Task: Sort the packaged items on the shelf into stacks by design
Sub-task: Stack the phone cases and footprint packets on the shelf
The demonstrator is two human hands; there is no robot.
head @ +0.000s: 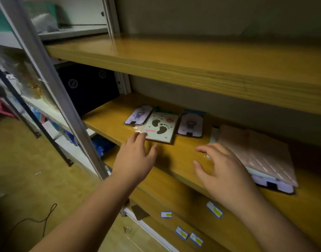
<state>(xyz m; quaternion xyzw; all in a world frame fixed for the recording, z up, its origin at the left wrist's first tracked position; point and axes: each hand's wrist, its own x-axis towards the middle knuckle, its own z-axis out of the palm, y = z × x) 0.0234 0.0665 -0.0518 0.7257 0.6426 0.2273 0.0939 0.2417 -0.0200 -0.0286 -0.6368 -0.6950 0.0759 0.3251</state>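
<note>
Head view puts your landmark mid-shelf: the pale green flat packet printed with two dark footprints (160,127), lying on the yellow wooden shelf board (178,157). Just left of it lies a lilac phone-case packet (138,115), just right a second lilac packet (190,125), and well right a pink quilted packet (258,151) stacked over others. These look light, thin and slick in their clear wrap, so I would pinch an edge or slide one off the board. Your left hand (136,157) reaches palm-down, fingertips touching the footprint packet's near-left corner, gripping nothing. Your right hand (223,170) hovers spread and empty, near the pink stack.
</note>
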